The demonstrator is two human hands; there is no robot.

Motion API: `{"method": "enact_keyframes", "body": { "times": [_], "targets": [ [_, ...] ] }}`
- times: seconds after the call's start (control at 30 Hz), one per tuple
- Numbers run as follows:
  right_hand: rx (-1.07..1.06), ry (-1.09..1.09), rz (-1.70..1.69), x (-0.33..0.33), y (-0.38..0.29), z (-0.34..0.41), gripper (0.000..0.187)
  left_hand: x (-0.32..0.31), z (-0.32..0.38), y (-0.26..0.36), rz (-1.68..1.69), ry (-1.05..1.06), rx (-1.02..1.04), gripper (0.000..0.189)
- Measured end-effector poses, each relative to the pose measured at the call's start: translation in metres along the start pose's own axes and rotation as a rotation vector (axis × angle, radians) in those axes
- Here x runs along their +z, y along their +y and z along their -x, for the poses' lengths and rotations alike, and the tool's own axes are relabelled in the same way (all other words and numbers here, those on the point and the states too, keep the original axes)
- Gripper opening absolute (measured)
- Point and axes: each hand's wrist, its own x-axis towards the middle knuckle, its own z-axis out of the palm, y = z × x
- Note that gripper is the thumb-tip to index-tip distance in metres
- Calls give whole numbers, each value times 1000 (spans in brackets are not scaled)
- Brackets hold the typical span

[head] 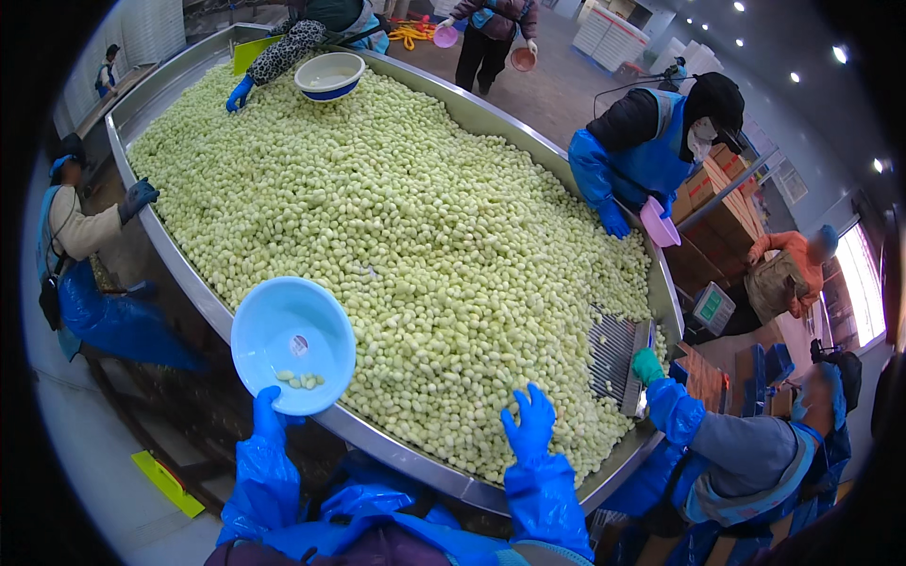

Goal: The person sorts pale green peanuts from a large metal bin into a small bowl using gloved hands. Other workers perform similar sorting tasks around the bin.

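Note:
My left hand (269, 417), in a blue glove, grips the near rim of a light blue plastic basin (262, 339). The basin tilts toward me at the table's near edge, and several pale green oval pieces (304, 382) lie low inside it. Fingers spread, my gloved right hand (531, 424) is over the near right part of a broad heap of small pale green oval produce (396, 247). Nothing shows in that hand; whether its fingertips touch the heap is unclear. A raised metal rim (396, 453) surrounds the heap.
At right, a co-worker's green-gloved hand (647, 366) holds a slotted metal scoop (616, 361). Another co-worker holds a pink bowl (660, 223) by the far right rim. A white basin (330, 74) stands on the heap's far side. A yellow-green board (168, 484) is at lower left.

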Motion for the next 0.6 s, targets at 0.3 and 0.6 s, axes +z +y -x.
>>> {"method": "enact_keyframes", "body": {
  "times": [0.3,0.6],
  "targets": [
    [247,121,-217,6,11,149,23,-7,6,-6,74,-51,67,63],
    [342,14,-222,13,12,157,18,-27,55,-24,80,-138,34,60]
  ]
}}
